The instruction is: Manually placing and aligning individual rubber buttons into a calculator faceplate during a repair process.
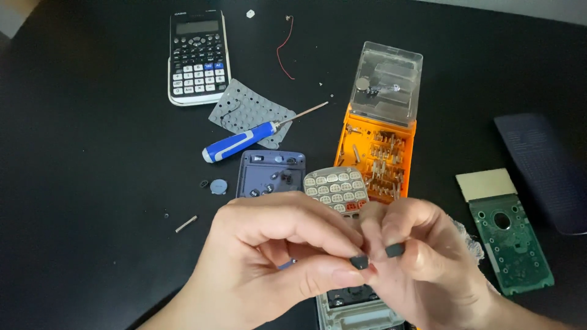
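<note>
With our left hand (275, 244) and right hand (416, 250) pinched together on a tiny part we can barely see, above the casing (354, 308) at the table's (92, 171) near edge, we should grip lightly, fingertips close.

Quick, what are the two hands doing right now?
Left hand: fingers pinched shut; what they grip cannot be told.
Right hand: fingers curled shut against the left fingertips; anything held is hidden.
</note>
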